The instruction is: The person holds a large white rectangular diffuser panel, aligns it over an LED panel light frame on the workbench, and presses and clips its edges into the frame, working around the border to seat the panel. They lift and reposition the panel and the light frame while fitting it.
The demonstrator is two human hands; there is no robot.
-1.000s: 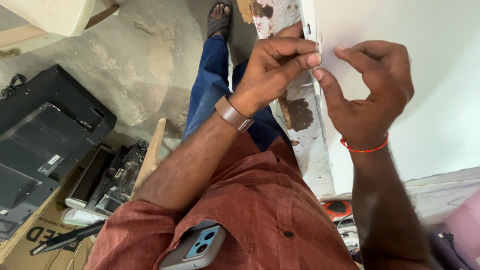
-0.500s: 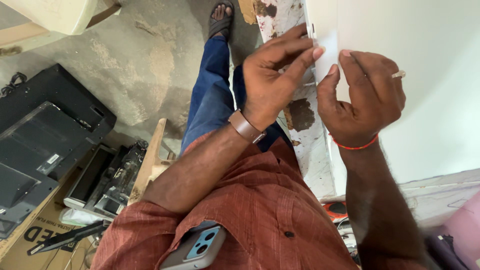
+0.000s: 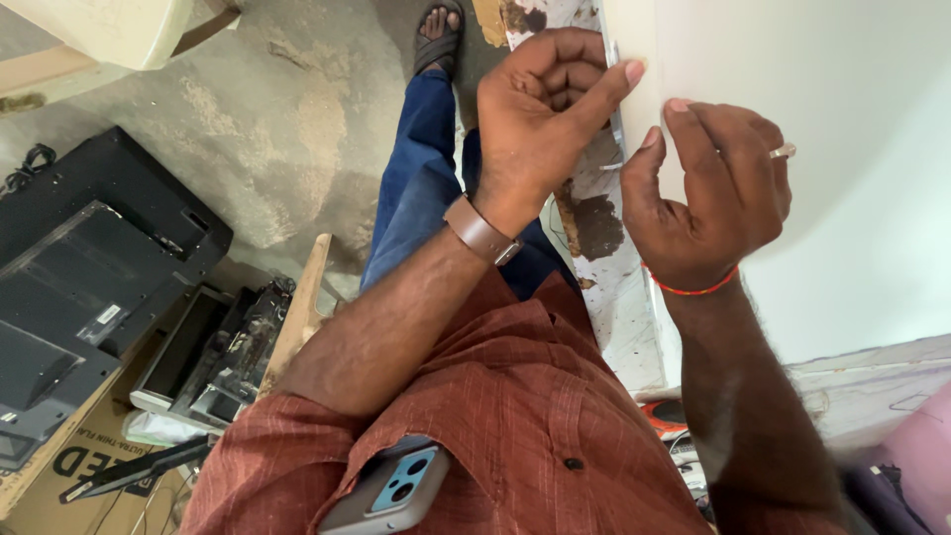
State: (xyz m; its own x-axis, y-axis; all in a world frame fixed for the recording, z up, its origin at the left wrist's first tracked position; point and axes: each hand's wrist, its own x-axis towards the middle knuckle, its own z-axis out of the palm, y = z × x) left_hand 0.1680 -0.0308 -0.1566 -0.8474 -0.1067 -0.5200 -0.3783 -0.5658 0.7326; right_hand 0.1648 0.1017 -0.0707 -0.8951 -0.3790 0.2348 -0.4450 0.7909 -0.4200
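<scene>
Rough grey concrete floor (image 3: 297, 129) lies far below me, with a dark flat electronics panel (image 3: 89, 267) and open black casings (image 3: 213, 352) resting on it at my left. Both my arms reach forward, forearms raised, to the near edge of a large white panel (image 3: 792, 89). My left hand (image 3: 545, 114) is curled, knuckles toward me, its index finger stretched out so the tip presses the panel's edge; a brown strap circles that wrist. My right hand (image 3: 708, 188) sits just beside it, fingers bent, thumb up, pinching at the same edge; a ring and a red thread show on it. Between the two hands runs a thin pale strip (image 3: 616, 69) along the panel's edge, touching my left fingertip. Whether either hand truly grips the strip, I cannot tell. A phone (image 3: 391, 485) pokes from my rust-coloured shirt pocket.
</scene>
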